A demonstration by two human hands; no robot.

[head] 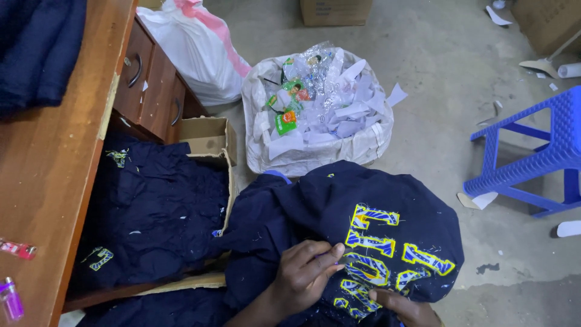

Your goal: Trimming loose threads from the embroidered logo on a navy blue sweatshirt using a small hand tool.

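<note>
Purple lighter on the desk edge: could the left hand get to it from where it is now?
Probably yes. The left hand rests on the navy garment, and only dark cloth lies between it and the purple lighter on the wooden desk; nothing blocks.

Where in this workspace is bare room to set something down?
Bare wood on the desk, between the dark cloth and lighters; bare floor between waste sack and blue stool. Crowded: lap garment under both hands.
</note>
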